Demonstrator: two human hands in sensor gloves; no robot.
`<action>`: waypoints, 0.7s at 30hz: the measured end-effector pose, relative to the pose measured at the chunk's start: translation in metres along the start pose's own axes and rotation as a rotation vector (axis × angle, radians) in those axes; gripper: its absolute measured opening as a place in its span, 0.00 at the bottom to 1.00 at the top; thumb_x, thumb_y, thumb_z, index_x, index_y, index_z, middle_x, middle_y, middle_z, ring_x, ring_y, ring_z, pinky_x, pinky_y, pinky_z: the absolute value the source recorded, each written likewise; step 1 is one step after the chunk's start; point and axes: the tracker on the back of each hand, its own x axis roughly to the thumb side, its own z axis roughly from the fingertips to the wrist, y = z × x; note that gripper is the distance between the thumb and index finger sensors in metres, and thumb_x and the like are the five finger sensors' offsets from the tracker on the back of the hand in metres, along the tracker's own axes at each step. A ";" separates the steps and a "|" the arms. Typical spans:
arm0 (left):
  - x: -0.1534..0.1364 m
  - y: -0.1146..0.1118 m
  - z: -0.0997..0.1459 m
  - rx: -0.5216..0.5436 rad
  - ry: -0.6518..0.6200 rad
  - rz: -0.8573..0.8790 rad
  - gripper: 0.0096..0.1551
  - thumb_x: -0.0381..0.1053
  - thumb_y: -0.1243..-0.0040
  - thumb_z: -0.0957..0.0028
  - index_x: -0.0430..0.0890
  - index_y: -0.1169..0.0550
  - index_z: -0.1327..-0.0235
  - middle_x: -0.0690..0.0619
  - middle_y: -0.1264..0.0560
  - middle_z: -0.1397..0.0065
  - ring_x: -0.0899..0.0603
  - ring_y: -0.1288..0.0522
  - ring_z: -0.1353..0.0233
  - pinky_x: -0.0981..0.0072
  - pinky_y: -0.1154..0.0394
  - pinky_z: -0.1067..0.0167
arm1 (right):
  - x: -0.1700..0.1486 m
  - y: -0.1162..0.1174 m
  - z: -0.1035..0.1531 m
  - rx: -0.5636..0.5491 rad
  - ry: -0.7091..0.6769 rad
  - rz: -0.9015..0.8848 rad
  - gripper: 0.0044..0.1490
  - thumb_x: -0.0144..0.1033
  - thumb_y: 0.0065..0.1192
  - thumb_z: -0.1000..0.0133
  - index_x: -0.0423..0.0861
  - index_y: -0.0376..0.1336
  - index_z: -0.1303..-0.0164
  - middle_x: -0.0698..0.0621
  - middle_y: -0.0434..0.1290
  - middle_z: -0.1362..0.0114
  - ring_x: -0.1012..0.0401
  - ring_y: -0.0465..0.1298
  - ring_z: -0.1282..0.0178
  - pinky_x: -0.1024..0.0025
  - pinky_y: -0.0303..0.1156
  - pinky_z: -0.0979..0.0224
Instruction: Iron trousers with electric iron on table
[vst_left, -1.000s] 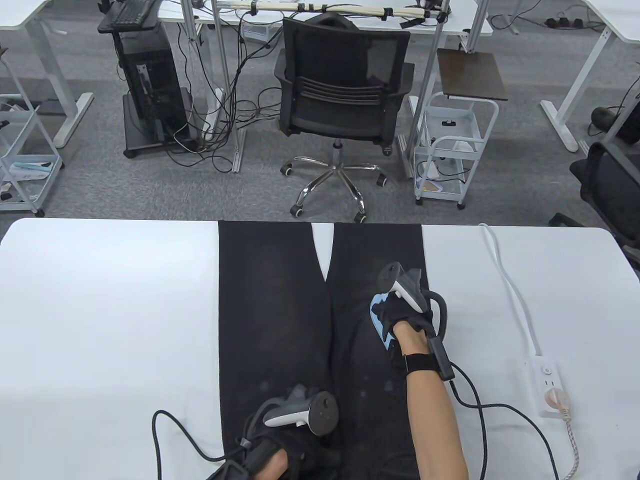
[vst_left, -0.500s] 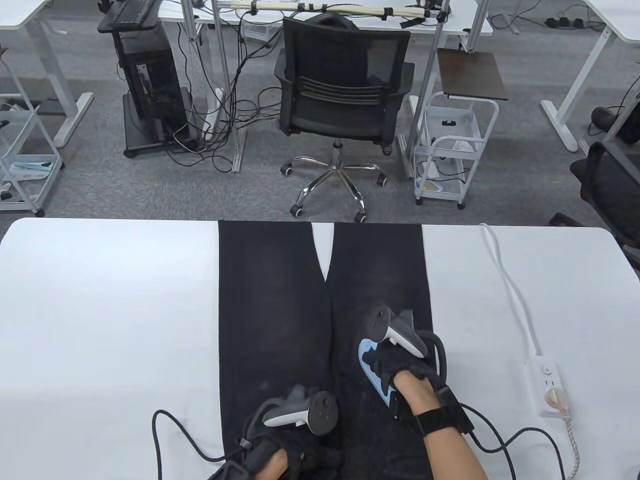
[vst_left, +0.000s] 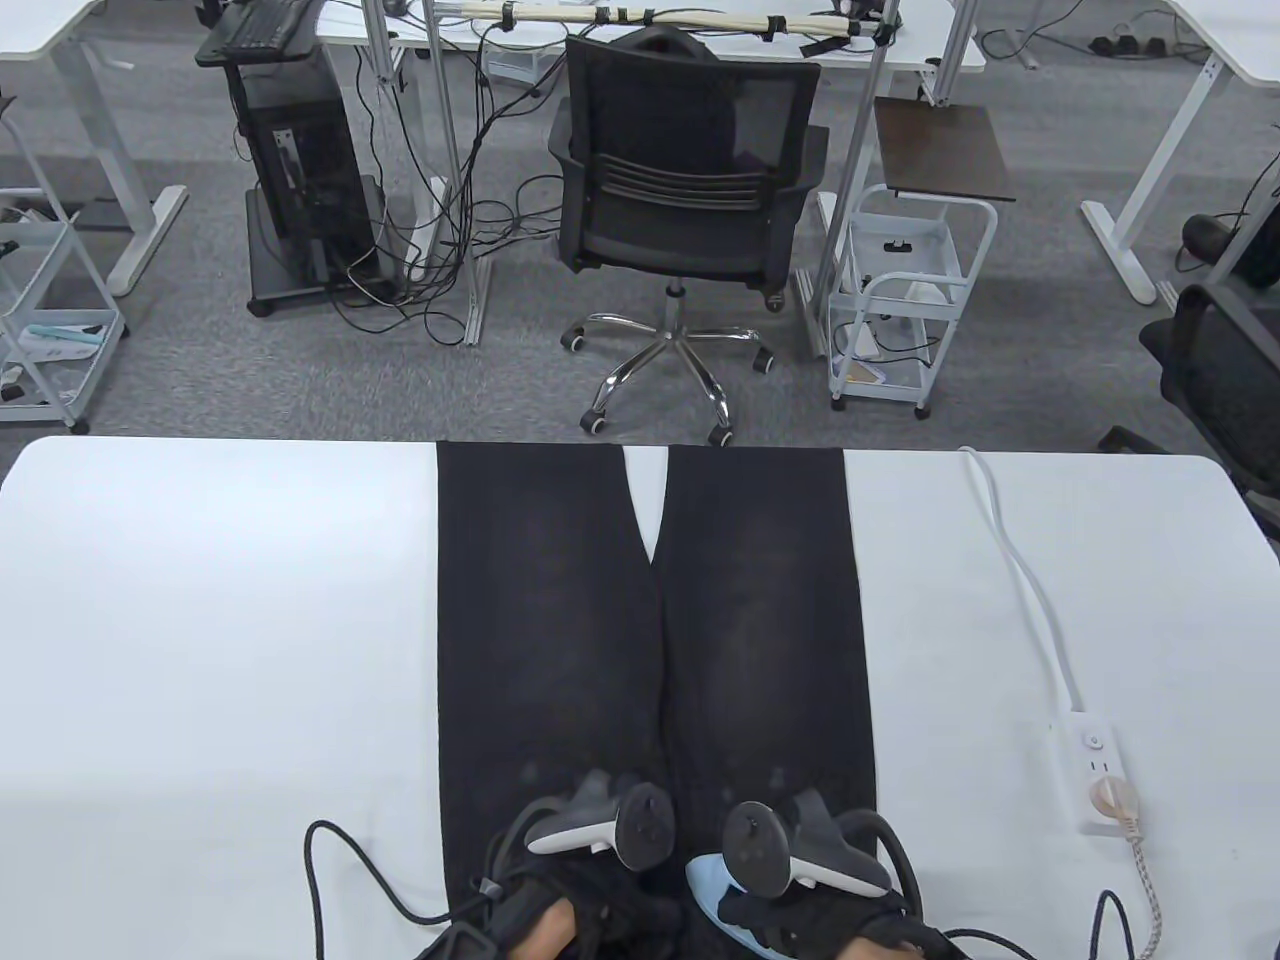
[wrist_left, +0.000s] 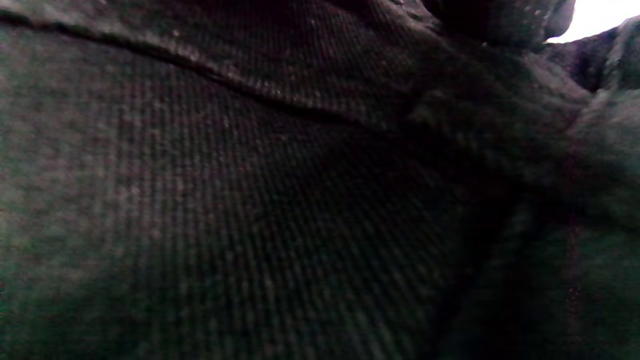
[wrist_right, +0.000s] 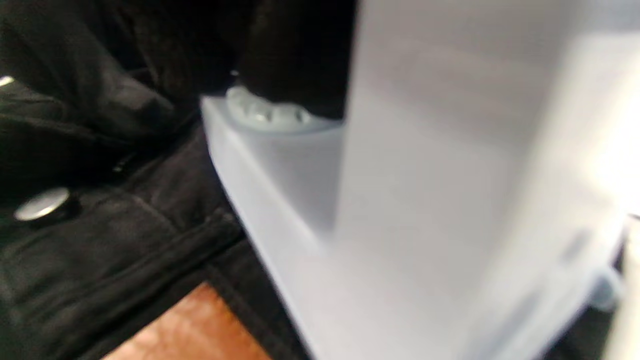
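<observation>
Black trousers (vst_left: 560, 600) lie flat on the white table (vst_left: 200, 620), legs pointing away from me. My right hand (vst_left: 790, 915) grips the handle of a light blue electric iron (vst_left: 708, 885), which sits on the right leg's upper end at the near table edge. The right wrist view shows the iron's pale body (wrist_right: 400, 200) blurred, next to the dark cloth (wrist_right: 100, 260) and a metal button (wrist_right: 42, 204). My left hand (vst_left: 580, 900) rests on the trousers near the waist, just left of the iron. The left wrist view is filled with dark fabric (wrist_left: 200, 200).
A white power strip (vst_left: 1095, 770) with a plug in it lies at the right, its white cable (vst_left: 1020, 570) running to the far edge. Black glove cables (vst_left: 330, 880) lie at the near edge. An office chair (vst_left: 680, 180) stands beyond the table.
My right hand has drawn the iron down the right trouser leg toward me, from mid-leg to the near edge. The left hand has stayed in place.
</observation>
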 end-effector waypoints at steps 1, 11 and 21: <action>0.000 0.000 0.000 0.002 0.001 -0.003 0.68 0.72 0.47 0.46 0.41 0.71 0.20 0.31 0.77 0.21 0.21 0.75 0.24 0.18 0.64 0.35 | -0.002 -0.002 -0.003 -0.005 -0.009 0.010 0.34 0.54 0.65 0.44 0.37 0.63 0.46 0.57 0.78 0.63 0.67 0.81 0.73 0.64 0.83 0.64; 0.001 0.000 0.000 0.003 -0.001 -0.006 0.69 0.72 0.46 0.46 0.40 0.71 0.19 0.31 0.76 0.21 0.21 0.74 0.24 0.17 0.64 0.35 | -0.059 -0.049 -0.106 -0.068 0.183 -0.041 0.34 0.54 0.65 0.45 0.37 0.63 0.47 0.57 0.78 0.63 0.66 0.81 0.73 0.63 0.82 0.64; 0.002 0.000 -0.001 0.000 -0.003 -0.009 0.70 0.71 0.46 0.46 0.39 0.71 0.19 0.30 0.76 0.21 0.20 0.74 0.24 0.17 0.64 0.35 | -0.124 -0.087 -0.184 -0.086 0.448 -0.168 0.34 0.55 0.65 0.46 0.38 0.63 0.47 0.57 0.78 0.63 0.66 0.81 0.72 0.63 0.82 0.63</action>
